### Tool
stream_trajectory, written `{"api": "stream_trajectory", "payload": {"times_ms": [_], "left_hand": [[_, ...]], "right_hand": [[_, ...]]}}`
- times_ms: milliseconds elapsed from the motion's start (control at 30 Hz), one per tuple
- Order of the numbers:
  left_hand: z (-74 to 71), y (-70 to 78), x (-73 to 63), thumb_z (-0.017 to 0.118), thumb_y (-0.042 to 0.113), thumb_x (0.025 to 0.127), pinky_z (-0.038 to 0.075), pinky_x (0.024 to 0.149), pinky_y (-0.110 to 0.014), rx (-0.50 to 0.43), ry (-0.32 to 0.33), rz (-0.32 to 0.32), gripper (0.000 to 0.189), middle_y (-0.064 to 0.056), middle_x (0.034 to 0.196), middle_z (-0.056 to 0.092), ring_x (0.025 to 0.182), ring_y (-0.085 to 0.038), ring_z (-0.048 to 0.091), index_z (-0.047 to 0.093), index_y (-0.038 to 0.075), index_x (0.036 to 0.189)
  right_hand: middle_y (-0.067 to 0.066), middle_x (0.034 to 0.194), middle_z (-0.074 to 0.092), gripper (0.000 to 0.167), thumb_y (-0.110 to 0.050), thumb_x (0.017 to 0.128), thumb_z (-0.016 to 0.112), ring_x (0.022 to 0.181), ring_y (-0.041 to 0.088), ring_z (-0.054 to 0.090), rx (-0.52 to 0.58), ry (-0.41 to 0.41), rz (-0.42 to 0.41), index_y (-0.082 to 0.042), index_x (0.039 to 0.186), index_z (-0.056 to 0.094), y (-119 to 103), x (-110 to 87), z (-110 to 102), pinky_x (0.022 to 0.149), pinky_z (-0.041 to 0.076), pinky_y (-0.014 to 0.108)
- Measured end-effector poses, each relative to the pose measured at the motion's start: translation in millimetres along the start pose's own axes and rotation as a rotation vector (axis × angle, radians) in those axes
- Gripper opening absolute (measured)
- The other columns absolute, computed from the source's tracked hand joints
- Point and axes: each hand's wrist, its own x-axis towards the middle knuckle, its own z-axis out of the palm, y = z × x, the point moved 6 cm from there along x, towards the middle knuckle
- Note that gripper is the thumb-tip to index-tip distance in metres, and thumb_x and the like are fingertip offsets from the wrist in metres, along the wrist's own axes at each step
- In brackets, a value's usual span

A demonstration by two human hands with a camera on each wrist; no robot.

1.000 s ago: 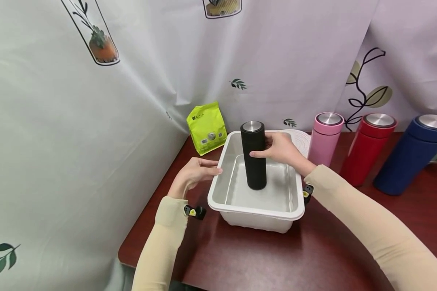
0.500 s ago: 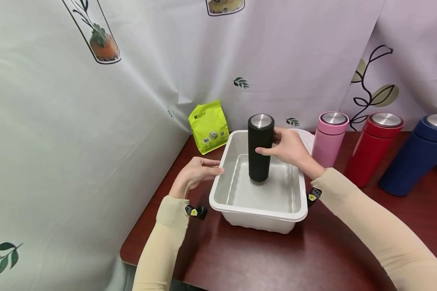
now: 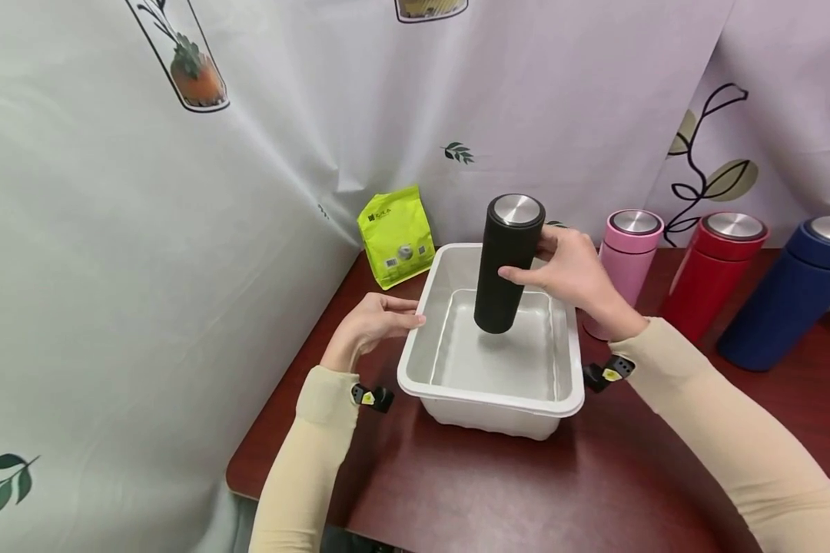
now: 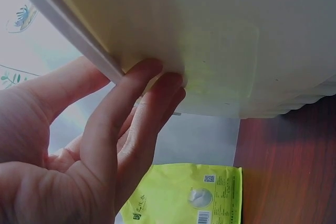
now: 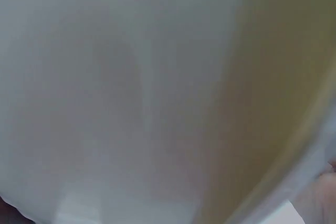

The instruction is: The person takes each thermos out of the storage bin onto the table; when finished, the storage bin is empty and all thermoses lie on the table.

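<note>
My right hand [image 3: 576, 270] grips a black thermos flask [image 3: 503, 284] with a steel-topped lid, thumb on the near side. The flask tilts slightly, its base over the floor of a white plastic basin [image 3: 491, 401]. My left hand [image 3: 372, 324] pinches the basin's left rim; in the left wrist view the thumb is on one side of the rim and the fingers [image 4: 149, 95] press the outer wall. The basin wall [image 5: 105, 103] fills most of the right wrist view, blurred, with only a bit of the right hand [image 5: 320, 198] at the lower right corner.
To the right stand a pink flask [image 3: 625, 253], a red flask [image 3: 708, 280] and a blue flask [image 3: 785, 299]. A lime-green pouch [image 3: 396, 238] leans against the curtain behind the basin. The dark red table [image 3: 456, 491] ends at the left and front.
My right hand has raised the black flask from the basin floor and moved it a little right, tilting its top rightward. The left hand keeps its hold on the rim.
</note>
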Motion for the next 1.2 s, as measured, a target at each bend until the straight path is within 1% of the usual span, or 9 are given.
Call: {"api": "stream_trajectory", "payload": {"times_ms": [167, 300, 400, 500, 767, 900, 1000, 1100, 1200], "left_hand": [[-0.3, 0.1, 1.0, 0.072, 0.0, 0.085, 0.055, 0.094, -0.045, 0.02, 0.006, 0.007, 0.048, -0.026, 0.126, 0.062, 0.092, -0.023, 0.07, 0.058, -0.007, 0.13], [-1.3, -0.3, 1.3, 0.072, -0.001, 0.084, 0.055, 0.095, -0.046, 0.023, 0.005, 0.013, 0.048, -0.026, 0.124, 0.063, 0.092, -0.023, 0.07, 0.058, -0.007, 0.13], [-2.4, -0.4, 1.1, 0.073, 0.0, 0.084, 0.056, 0.092, -0.044, 0.026, 0.008, 0.013, 0.048, -0.026, 0.122, 0.064, 0.094, -0.024, 0.071, 0.058, -0.007, 0.13], [-2.6, -0.5, 1.3, 0.073, 0.0, 0.084, 0.058, 0.09, -0.041, 0.027, 0.01, 0.009, 0.048, -0.025, 0.122, 0.065, 0.094, -0.024, 0.071, 0.059, -0.006, 0.13], [-1.3, 0.3, 1.2, 0.074, 0.001, 0.084, 0.058, 0.09, -0.041, 0.026, 0.014, -0.005, 0.048, -0.024, 0.123, 0.064, 0.094, -0.024, 0.071, 0.059, -0.006, 0.13], [-0.9, 0.7, 2.3, 0.074, 0.001, 0.084, 0.058, 0.09, -0.04, 0.025, 0.015, -0.009, 0.048, -0.024, 0.125, 0.063, 0.094, -0.023, 0.07, 0.059, -0.006, 0.13], [-0.9, 0.9, 3.4, 0.074, 0.001, 0.084, 0.058, 0.09, -0.04, 0.026, 0.015, -0.011, 0.048, -0.024, 0.126, 0.063, 0.093, -0.022, 0.07, 0.059, -0.006, 0.13], [-1.1, 0.4, 3.4, 0.074, 0.002, 0.084, 0.057, 0.091, -0.04, 0.027, 0.013, -0.012, 0.049, -0.025, 0.125, 0.063, 0.093, -0.022, 0.07, 0.059, -0.006, 0.13], [-1.6, -0.6, 2.9, 0.075, 0.003, 0.084, 0.057, 0.09, -0.041, 0.032, 0.014, -0.014, 0.05, -0.025, 0.123, 0.064, 0.095, -0.024, 0.07, 0.059, -0.005, 0.13]], "right_hand": [[0.01, 0.106, 0.073, 0.047, -0.022, 0.07, 0.089, 0.098, 0.021, 0.072, 0.037, 0.001, -0.006, -0.008, 0.112, 0.071, -5.9, -3.9, -8.6, 0.085, 0.055, 0.016], [0.008, 0.103, 0.073, 0.046, -0.02, 0.07, 0.089, 0.093, 0.007, 0.071, 0.039, 0.025, -0.022, -0.009, 0.111, 0.071, -10.2, -9.2, -17.7, 0.084, 0.055, 0.014], [0.006, 0.103, 0.074, 0.046, -0.019, 0.071, 0.089, 0.09, -0.003, 0.068, 0.063, 0.035, -0.03, -0.009, 0.112, 0.071, -13.4, -13.3, -24.3, 0.084, 0.054, 0.012], [0.0, 0.102, 0.074, 0.047, -0.017, 0.071, 0.089, 0.09, -0.006, 0.067, 0.089, 0.041, -0.039, -0.008, 0.114, 0.071, -17.1, -16.9, -31.0, 0.084, 0.053, 0.011], [-0.018, 0.094, 0.07, 0.049, -0.01, 0.07, 0.088, 0.086, -0.006, 0.067, 0.099, 0.08, -0.037, -0.004, 0.115, 0.07, -22.6, -25.3, -50.4, 0.08, 0.052, 0.007], [-0.018, 0.085, 0.069, 0.041, -0.011, 0.071, 0.088, 0.073, 0.002, 0.063, 0.077, 0.124, -0.048, -0.007, 0.108, 0.071, -26.3, -29.9, -61.2, 0.069, 0.051, 0.007], [-0.016, 0.082, 0.069, 0.038, -0.011, 0.071, 0.088, 0.069, 0.007, 0.058, 0.073, 0.155, -0.044, -0.01, 0.105, 0.072, -27.5, -35.0, -69.3, 0.062, 0.049, 0.009], [-0.017, 0.085, 0.07, 0.04, -0.008, 0.07, 0.087, 0.071, 0.003, 0.063, 0.099, 0.174, -0.048, -0.01, 0.108, 0.072, -28.3, -40.3, -75.9, 0.066, 0.052, 0.007], [-0.018, 0.087, 0.071, 0.044, -0.003, 0.069, 0.087, 0.074, 0.0, 0.068, 0.125, 0.194, -0.057, -0.009, 0.11, 0.072, -30.2, -44.8, -82.6, 0.07, 0.054, 0.008]]}}
